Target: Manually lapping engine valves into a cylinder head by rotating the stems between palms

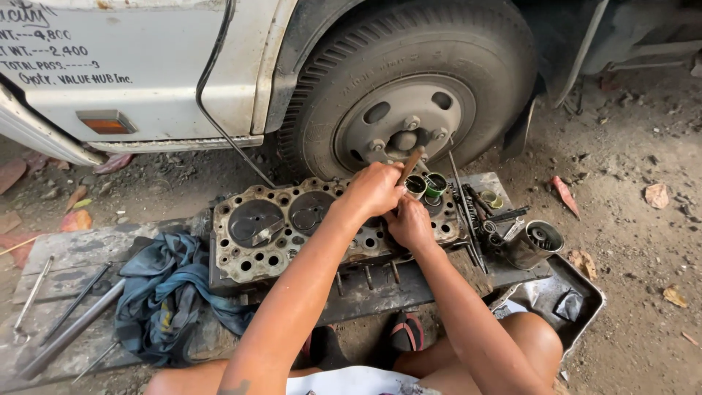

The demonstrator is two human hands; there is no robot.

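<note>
Left hand (376, 189) grips a wooden stick (409, 165) over the cylinder head (292, 227) (grimy); right hand (411, 225) rests curled on it.

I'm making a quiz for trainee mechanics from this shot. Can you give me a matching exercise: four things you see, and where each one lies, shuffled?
Things:
1. cylinder head
2. blue rag
3. metal cup
4. wooden stick

Places:
A. gripped in the left hand
B. on the board, left of the cylinder head
C. in the middle, under both hands
D. on its side, at the right end of the board

Pairs: 1-C, 2-B, 3-D, 4-A
</note>
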